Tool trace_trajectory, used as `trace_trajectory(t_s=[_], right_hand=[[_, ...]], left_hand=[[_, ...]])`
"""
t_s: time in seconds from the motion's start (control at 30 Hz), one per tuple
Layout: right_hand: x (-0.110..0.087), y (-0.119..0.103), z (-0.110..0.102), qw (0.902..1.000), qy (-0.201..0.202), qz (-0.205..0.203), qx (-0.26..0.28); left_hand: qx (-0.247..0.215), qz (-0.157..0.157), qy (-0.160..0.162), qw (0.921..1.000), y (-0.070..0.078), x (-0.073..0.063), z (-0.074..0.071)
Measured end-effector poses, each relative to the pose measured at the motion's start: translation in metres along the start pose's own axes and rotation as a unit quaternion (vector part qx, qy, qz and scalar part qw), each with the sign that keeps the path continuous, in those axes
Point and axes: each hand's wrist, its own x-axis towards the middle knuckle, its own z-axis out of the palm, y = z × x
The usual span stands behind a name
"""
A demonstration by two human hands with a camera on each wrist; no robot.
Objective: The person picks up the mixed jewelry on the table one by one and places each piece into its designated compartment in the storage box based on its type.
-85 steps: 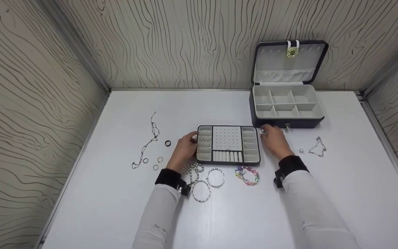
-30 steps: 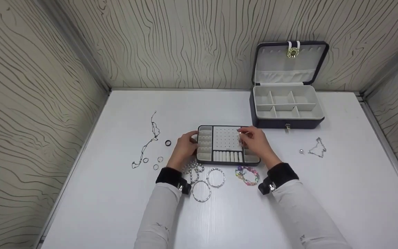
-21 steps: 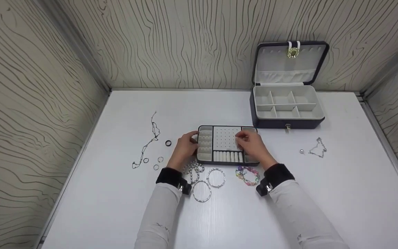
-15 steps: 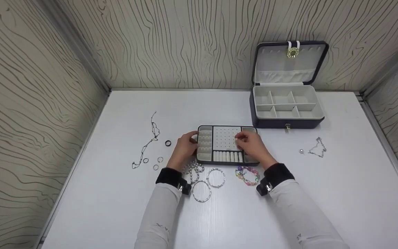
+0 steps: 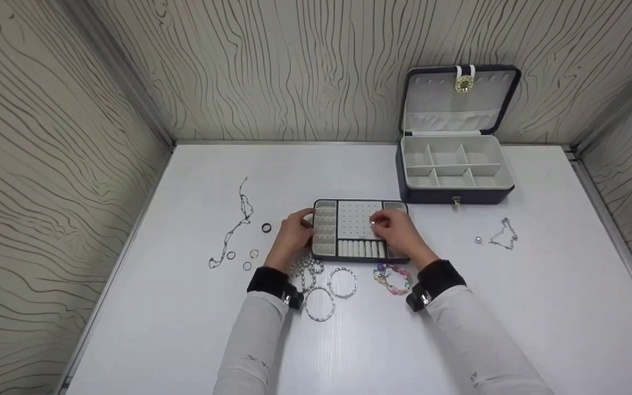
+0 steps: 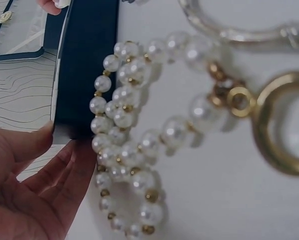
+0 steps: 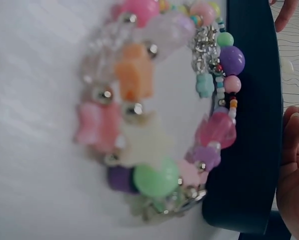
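A dark jewelry tray (image 5: 351, 218) with a white perforated panel, ring rolls and small side compartments lies mid-table. My left hand (image 5: 295, 233) holds its left side; in the left wrist view the thumb lies at the tray's edge with the fingers along its dark outer wall. Thumb and forefinger of my right hand (image 5: 398, 230) pinch a tiny shiny earring (image 5: 372, 223) at the panel's right part, and the hand covers much of the right compartments. Right at the tray's front lie a pearl strand (image 6: 102, 84) and a colourful bead bracelet (image 7: 157, 177).
An open jewelry box (image 5: 436, 195) with divided compartments stands at the back right. Silver bangles (image 5: 343, 297) lie in front of the tray. Leftward are a long chain necklace (image 5: 227, 241), a black ring (image 5: 266, 227) and several rings. A pearl earring (image 5: 478, 240) and chain bracelet (image 5: 515, 237) lie right.
My right hand has come from beside the tray's right edge, leftward over the perforated panel, with the earring pinched. Lately it has shifted only slightly. The left hand has stayed on the tray.
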Motion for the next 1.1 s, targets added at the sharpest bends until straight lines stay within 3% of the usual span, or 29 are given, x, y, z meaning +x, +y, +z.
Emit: trace_trajectory(t_s=[0.67,0.9,1.1], right_hand=[[-0.012,-0.004,0.006,0.9938,0.006,-0.056,-0.095],[-0.022,-0.011,-0.015,0.9982,-0.01,-0.036,-0.047],[-0.044,0.004,-0.045,0.9986,0.032,-0.021,-0.037]], left_hand=[[-0.009,0.022,0.001,0.9997,-0.002,-0.002,0.0],[-0.021,0.022,-0.003,0.9995,-0.003,-0.003,-0.001],[-0.016,0.022,-0.001,0.9996,-0.004,-0.003,-0.001]])
